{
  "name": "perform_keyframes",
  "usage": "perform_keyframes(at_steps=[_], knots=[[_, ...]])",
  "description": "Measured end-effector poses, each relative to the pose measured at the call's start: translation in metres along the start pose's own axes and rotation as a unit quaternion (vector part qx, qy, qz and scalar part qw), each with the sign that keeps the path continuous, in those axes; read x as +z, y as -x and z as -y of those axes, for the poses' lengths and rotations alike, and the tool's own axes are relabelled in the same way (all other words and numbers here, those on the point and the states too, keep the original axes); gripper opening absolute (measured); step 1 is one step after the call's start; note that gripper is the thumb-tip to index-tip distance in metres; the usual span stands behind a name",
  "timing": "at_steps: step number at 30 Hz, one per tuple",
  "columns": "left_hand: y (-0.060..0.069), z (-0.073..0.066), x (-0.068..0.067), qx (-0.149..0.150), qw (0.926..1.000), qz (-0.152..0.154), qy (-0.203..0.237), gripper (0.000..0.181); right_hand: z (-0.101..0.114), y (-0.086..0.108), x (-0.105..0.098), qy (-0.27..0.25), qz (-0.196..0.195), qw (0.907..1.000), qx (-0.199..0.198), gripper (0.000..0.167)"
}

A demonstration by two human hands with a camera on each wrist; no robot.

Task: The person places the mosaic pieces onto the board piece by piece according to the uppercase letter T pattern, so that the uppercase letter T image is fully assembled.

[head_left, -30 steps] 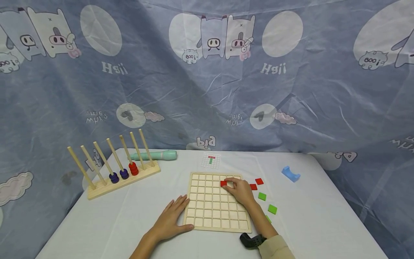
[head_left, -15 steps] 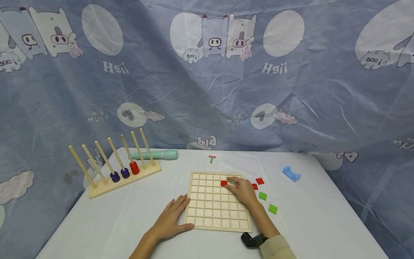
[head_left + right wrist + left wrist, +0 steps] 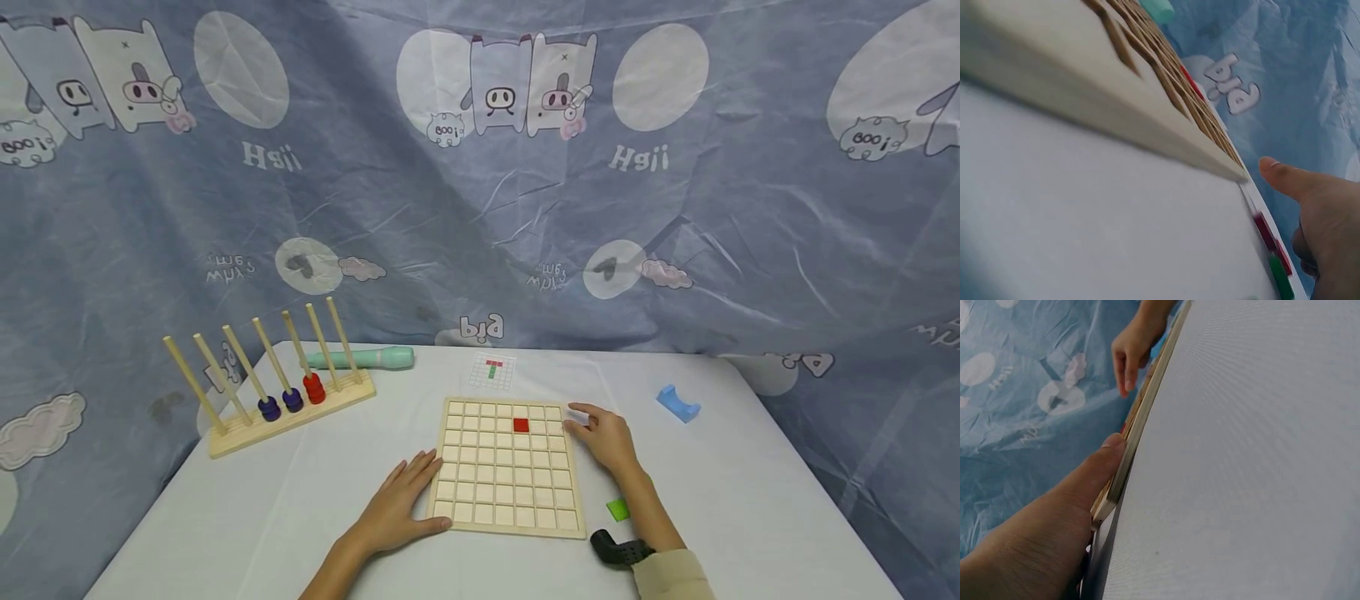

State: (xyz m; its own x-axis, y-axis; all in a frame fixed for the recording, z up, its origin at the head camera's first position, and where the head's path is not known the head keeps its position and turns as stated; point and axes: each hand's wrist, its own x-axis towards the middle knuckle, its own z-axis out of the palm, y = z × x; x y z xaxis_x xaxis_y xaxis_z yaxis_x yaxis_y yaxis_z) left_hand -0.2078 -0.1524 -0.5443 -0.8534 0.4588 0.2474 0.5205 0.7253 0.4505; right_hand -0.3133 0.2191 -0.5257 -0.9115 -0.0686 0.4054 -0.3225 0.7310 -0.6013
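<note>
A pale wooden grid board [image 3: 495,473] lies on the table with one red square tile [image 3: 521,425] in a cell of its second row from the far side. My left hand [image 3: 400,510] rests along the board's left edge, fingers extended, its thumb on the near left corner. Just off the right edge hovers my right hand [image 3: 607,442], thumb and index finger apart, with nothing visible between them. Beneath it, in the right wrist view, lie dark red tiles [image 3: 1265,231] and a green tile [image 3: 1280,277]; the head view hides them. Another green tile [image 3: 618,509] shows beside the right forearm.
Behind the board lies a card [image 3: 492,372] with a red and green T pattern on a grid. At left stands a wooden peg rack [image 3: 292,421] with blue and red rings, a mint-green cylinder [image 3: 390,357] behind it. A light-blue curved piece [image 3: 678,404] sits far right.
My right hand has moved right, from beside the red tile on the board to over the loose tiles. The red tile stays in its cell; my left hand holds its place.
</note>
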Motion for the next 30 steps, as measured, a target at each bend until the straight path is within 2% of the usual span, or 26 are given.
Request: perform_keyframes(at_steps=[6,12,30], knots=[[0.0,-0.001,-0.001,0.0,1.0,0.0,0.001,0.093,-0.021,0.002,-0.02,0.006,-0.012,0.9993,0.034,0.038],[-0.001,0.0,0.0,0.0,1.0,0.0,-0.001,0.094,-0.036,0.006,-0.032,0.013,-0.02,0.9975,0.066,0.041],[0.0,0.0,0.0,-0.007,1.0,0.005,-0.001,0.094,-0.045,0.007,-0.033,0.02,-0.017,0.9977,0.063,0.042]])
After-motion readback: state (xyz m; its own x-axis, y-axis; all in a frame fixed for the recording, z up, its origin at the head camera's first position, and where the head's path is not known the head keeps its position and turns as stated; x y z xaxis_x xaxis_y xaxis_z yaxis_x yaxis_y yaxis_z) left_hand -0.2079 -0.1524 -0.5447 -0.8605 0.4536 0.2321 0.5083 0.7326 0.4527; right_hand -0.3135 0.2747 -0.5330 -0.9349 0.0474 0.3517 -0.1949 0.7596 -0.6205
